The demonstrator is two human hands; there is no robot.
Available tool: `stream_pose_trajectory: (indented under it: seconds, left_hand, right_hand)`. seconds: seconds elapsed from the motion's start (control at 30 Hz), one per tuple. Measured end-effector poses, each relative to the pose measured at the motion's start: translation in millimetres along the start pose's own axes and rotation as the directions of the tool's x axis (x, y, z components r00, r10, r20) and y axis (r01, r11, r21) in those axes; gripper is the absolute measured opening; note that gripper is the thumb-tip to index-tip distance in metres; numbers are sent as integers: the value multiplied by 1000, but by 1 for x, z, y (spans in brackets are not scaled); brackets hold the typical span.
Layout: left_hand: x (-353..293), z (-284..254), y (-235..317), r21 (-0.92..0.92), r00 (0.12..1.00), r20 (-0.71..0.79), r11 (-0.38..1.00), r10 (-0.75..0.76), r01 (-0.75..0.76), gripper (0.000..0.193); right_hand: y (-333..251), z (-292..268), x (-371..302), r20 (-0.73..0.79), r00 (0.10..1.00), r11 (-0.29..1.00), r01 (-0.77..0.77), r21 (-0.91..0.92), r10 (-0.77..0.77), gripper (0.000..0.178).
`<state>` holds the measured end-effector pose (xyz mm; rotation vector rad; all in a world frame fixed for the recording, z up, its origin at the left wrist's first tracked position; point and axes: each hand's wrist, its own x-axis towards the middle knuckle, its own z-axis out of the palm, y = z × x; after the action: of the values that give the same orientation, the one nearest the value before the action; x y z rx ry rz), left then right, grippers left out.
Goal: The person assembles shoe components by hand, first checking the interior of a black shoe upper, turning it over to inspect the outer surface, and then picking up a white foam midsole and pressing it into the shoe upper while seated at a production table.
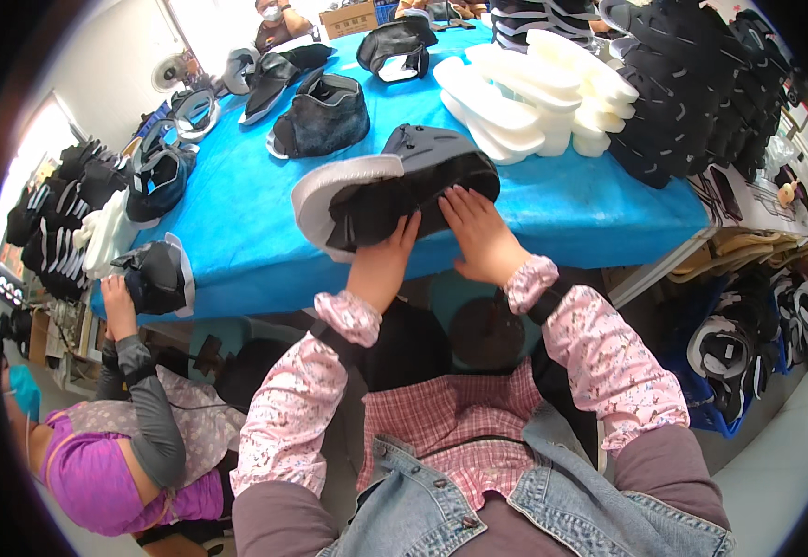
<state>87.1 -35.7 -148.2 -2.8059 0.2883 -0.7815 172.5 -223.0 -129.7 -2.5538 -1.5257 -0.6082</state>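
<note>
A black and dark-grey shoe upper point(413, 186) with a pale grey-white collar lies tilted on its side at the near edge of the blue-covered table. Its open underside faces me. My left hand point(383, 265) grips its lower edge near the collar, with the fingertips partly hidden inside. Farther right, my right hand point(483, 232) holds the other end, its fingers laid over the black lining and its thumb out of sight. Just beyond stands another black shoe upper point(323, 116). White foam-like shoe pieces point(492, 107) are piled to the right of the upper I hold.
The table point(599, 200) has a blue cover. Stacked dark uppers point(678, 84) rise at the right. A blue crate point(701, 395) of shoe parts stands on the floor. At my left, a co-worker's hand point(118, 306) touches a black upper point(158, 277). Another person sits across the table.
</note>
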Motion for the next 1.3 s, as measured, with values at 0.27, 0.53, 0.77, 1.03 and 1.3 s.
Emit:
stream_pose_trajectory:
  seconds: [0.27, 0.53, 0.77, 1.03, 1.3]
  left_hand:
    - [13, -57, -15, -56, 977, -37, 975, 211, -213, 43]
    - [-85, -196, 100, -123, 876, 69, 876, 476, -466, 29]
    - [-99, -216, 91, -830, 801, 288, 554, 525, -65, 33]
    - [-39, -166, 106, -355, 523, 796, 935, 305, -4, 74]
    - [-82, -94, 125, -752, 831, 425, 651, 358, 104, 25]
  right_hand:
    - [-8, -57, 30, 358, 925, 963, -200, 180, 125, 46]
    - [-41, -82, -129, 103, 882, 635, -408, 657, 460, 58]
    - [-69, -86, -193, 498, 861, 558, -463, 688, 100, 32]
    - [-76, -112, -163, 843, 536, 546, -719, 429, 43, 62]
    - [-63, -92, -194, 663, 748, 452, -579, 679, -39, 62]
